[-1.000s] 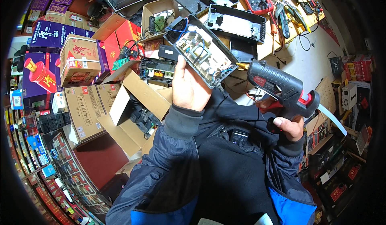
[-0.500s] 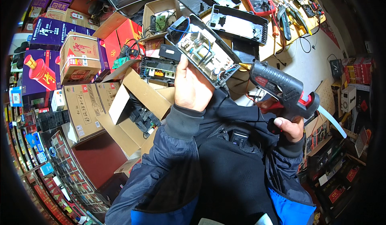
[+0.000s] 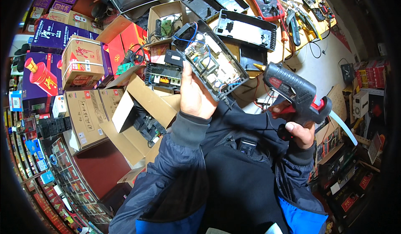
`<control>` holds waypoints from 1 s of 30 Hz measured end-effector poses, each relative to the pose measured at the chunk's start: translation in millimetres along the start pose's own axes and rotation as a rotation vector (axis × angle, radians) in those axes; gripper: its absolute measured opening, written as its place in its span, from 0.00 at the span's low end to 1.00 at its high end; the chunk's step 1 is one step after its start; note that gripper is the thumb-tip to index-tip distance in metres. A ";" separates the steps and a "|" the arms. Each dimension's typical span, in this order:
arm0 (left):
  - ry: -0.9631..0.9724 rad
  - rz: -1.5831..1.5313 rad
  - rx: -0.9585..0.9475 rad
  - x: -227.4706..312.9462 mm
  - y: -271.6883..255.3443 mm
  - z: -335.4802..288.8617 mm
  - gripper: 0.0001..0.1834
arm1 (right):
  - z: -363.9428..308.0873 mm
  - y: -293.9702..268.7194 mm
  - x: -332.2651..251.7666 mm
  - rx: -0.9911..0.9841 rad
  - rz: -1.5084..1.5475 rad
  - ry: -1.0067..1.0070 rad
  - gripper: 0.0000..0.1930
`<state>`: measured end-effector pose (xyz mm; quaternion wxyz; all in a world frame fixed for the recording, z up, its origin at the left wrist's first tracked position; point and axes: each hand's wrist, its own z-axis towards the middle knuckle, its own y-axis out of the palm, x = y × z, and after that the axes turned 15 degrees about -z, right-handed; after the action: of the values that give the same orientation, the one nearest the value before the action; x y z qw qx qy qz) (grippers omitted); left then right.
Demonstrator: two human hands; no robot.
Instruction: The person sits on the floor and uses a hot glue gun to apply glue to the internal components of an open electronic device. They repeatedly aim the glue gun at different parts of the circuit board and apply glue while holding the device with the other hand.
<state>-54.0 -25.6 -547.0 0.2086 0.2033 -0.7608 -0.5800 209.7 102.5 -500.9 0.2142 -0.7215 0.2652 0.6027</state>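
Note:
My left hand (image 3: 195, 92) supports an opened black power supply case (image 3: 211, 60) from below, its thumb along the near left edge. Inside the case sit a circuit board, a transformer and blue wires. A black glue gun (image 3: 292, 85) is gripped in my right hand (image 3: 298, 129), fingers around its handle. The gun's brass nozzle points left and stands a little apart from the case's right end. From the back of the gun a pale glue stick (image 3: 344, 127) hangs out.
Empty black case halves (image 3: 246, 28) lie beyond my hands, with a red multimeter (image 3: 264, 0) and pliers (image 3: 307, 23) on the wooden table. An open cardboard box (image 3: 146, 121) holding black parts stands left of my left hand. Stacked cartons (image 3: 83, 62) are farther left.
The case has tilted and shifted slightly left and down in my left hand. The glue gun's nozzle has drawn away from the case's right end, moving slightly right.

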 end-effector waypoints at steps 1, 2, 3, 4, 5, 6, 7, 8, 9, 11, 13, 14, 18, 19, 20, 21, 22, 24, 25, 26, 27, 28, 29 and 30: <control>0.004 0.000 0.004 -0.2 -0.2 0.0 0.34 | 0.4 2.7 0.0 0.032 -0.019 0.002 0.35; 0.008 -0.005 0.011 -0.4 -0.4 -0.1 0.34 | 0.9 4.5 -0.4 0.070 -0.039 0.008 0.35; 0.016 0.001 0.009 -0.8 -0.6 -0.3 0.35 | 1.3 5.1 -1.4 0.069 -0.036 0.006 0.35; 0.013 -0.001 0.007 -1.2 -0.9 -0.3 0.35 | 1.2 5.7 -2.2 0.075 -0.036 0.008 0.35; 0.011 -0.003 0.004 -1.5 -1.2 -0.2 0.35 | 0.8 6.0 -2.7 0.082 -0.030 0.011 0.35; 0.008 -0.006 0.003 -1.8 -1.5 -0.4 0.35 | 0.4 6.1 -3.0 0.082 -0.040 0.017 0.35; 0.003 -0.010 -0.002 -2.0 -1.8 -0.6 0.35 | 0.0 6.2 -2.8 0.084 -0.046 0.022 0.35; -0.001 -0.015 -0.008 -2.2 -2.0 -0.7 0.35 | -0.3 5.9 -2.5 0.082 -0.041 0.020 0.35; -0.004 -0.016 -0.017 -2.6 -2.4 -0.7 0.35 | -0.4 5.3 -2.0 0.077 -0.053 0.026 0.35; -0.009 -0.016 -0.025 -2.9 -2.7 -0.5 0.34 | -0.6 4.7 -1.0 0.061 -0.036 0.026 0.35; -0.001 -0.001 -0.029 -3.4 -2.8 -0.7 0.34 | -1.1 4.2 -0.7 0.063 -0.051 0.038 0.35; 0.009 0.011 -0.027 -3.9 -2.8 -1.1 0.34 | -1.3 3.9 -0.8 0.060 -0.043 0.039 0.35; 0.019 0.028 -0.028 -5.2 -2.9 -1.0 0.34 | -2.3 2.0 -2.1 0.061 -0.067 0.058 0.35; 0.022 0.031 -0.023 -5.5 -2.9 -1.0 0.34 | -2.9 2.5 -1.8 0.066 -0.061 0.056 0.34; 0.025 0.034 -0.019 -5.6 -2.9 -1.0 0.35 | -3.5 2.9 -1.4 0.073 -0.050 0.056 0.34; 0.029 0.040 -0.019 -5.8 -2.8 -0.9 0.35 | -4.3 3.3 -1.1 0.079 -0.060 0.063 0.34; 0.033 0.043 -0.015 -6.0 -2.8 -0.8 0.35 | -5.6 4.0 -0.6 0.086 -0.067 0.072 0.33; 0.045 0.056 -0.016 -6.6 -2.4 -0.6 0.35 | -7.0 5.1 0.5 0.094 -0.072 0.078 0.33; 0.035 0.038 -0.007 -6.8 -1.9 -0.9 0.36 | -7.1 5.3 1.1 0.094 -0.070 0.075 0.33; 0.026 0.023 0.001 -6.4 -1.2 -1.0 0.36 | -6.7 5.3 1.8 0.087 -0.052 0.066 0.32; 0.017 0.008 0.003 -5.6 -0.5 -1.3 0.36 | -6.3 5.1 2.2 0.087 -0.065 0.063 0.32; 0.016 0.005 0.001 -5.0 0.2 -1.5 0.37 | -6.0 4.7 2.4 0.083 -0.062 0.056 0.33; 0.013 0.001 -0.007 -4.5 0.7 -1.4 0.37 | -5.8 4.2 2.5 0.077 -0.043 0.049 0.33; 0.007 -0.008 -0.037 -4.1 1.2 -1.0 0.37 | -5.7 3.8 2.6 0.084 -0.053 0.047 0.33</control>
<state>-50.2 -23.9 -545.9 0.2127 0.2045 -0.7485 -0.5939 211.9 95.7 -502.4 0.2537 -0.7327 0.2762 0.5680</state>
